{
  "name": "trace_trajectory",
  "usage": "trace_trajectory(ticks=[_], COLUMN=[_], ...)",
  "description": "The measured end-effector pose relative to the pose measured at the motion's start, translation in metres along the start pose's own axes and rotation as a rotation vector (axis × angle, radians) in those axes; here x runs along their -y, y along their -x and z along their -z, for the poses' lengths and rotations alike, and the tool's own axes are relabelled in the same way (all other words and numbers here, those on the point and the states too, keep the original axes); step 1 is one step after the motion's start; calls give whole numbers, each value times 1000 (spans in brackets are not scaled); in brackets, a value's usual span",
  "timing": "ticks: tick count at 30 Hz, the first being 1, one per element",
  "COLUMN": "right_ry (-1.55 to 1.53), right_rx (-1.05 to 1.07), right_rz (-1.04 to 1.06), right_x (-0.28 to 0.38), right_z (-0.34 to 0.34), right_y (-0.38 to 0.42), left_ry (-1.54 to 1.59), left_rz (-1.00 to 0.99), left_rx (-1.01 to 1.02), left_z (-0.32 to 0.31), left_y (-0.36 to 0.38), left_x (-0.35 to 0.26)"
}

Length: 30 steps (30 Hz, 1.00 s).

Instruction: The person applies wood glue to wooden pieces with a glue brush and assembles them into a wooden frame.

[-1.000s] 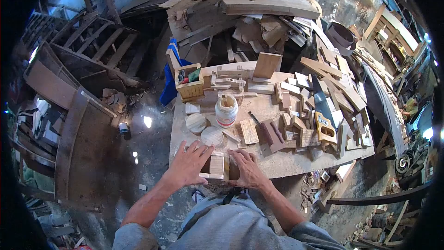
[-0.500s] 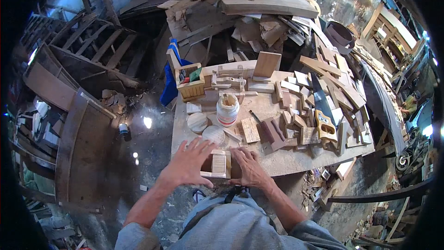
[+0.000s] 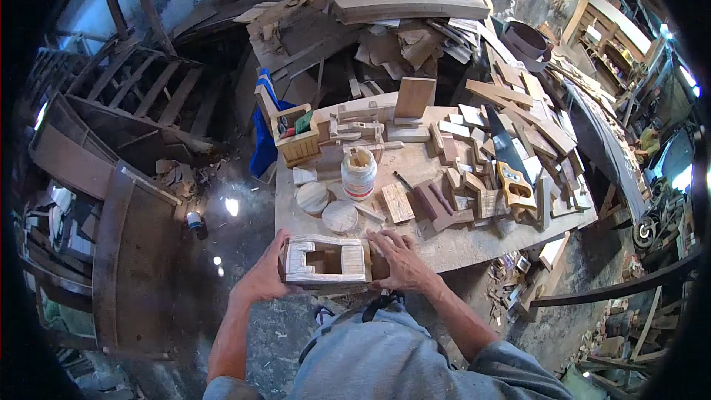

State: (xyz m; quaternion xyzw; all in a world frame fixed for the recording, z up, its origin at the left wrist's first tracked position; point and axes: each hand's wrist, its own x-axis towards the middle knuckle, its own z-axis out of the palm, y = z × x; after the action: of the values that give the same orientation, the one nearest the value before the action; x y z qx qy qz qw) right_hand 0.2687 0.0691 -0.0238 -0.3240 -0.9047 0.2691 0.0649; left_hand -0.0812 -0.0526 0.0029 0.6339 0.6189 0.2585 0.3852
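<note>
A small wooden box-like frame (image 3: 326, 278) with a rectangular opening in its top is at the front edge of the worktable. My left hand (image 3: 262, 270) clasps its left end, thumb toward me and fingers along the far side. On the opposite end my right hand (image 3: 402, 261) grips it, fingers bent over the right side. Just beyond the frame lie two round wooden discs (image 3: 341, 216) and a thin wood strip (image 3: 370, 212). An open jar (image 3: 359, 175) with light-brown contents stands behind them.
The worktable (image 3: 311, 215) also bears a small wood block (image 3: 398, 203), a brown wooden piece (image 3: 434, 206), a handsaw (image 3: 517, 187) and piled offcuts (image 3: 481, 204). A slatted wooden box (image 3: 299, 150) stands at its left edge. Scraps lie on the floor at right.
My left hand has moved from over the frame's top down to its left end, uncovering the top. My right hand stays at the right end. The view has shifted slightly.
</note>
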Motion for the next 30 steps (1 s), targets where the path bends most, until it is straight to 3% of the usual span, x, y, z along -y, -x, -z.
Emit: trace_trajectory(ticks=[3, 6, 12, 15, 17, 18, 21, 24, 30], right_ry=[7, 10, -64, -260, -499, -465, -426, -513, -406], right_rx=[-14, -30, -92, -238, -301, -505, -579, -562, -504], right_rz=[-6, -8, 51, -4, -121, -103, -136, -308, -145], right_x=[2, 3, -1, -12, -39, -43, -83, -87, -114], right_z=[-3, -4, 4, 9, 5, 7, 16, 45, 44], right_y=[-2, -2, 3, 13, 18, 21, 34, 48, 63], left_ry=[24, 29, -2, -185, -39, 39, 171, 164, 326], left_rz=[10, 156, -68, 6, 216, 324, 435, 468, 537], left_rx=[9, 86, -6, -207, -328, -392, -741, -893, -897], left_z=[-1, 3, -1, 6, 8, 5, -36, -103, -214], left_y=[-2, -3, 1, 31, 50, 59, 91, 113, 98], left_x=[0, -11, 15, 9, -6, -10, 12, 10, -52])
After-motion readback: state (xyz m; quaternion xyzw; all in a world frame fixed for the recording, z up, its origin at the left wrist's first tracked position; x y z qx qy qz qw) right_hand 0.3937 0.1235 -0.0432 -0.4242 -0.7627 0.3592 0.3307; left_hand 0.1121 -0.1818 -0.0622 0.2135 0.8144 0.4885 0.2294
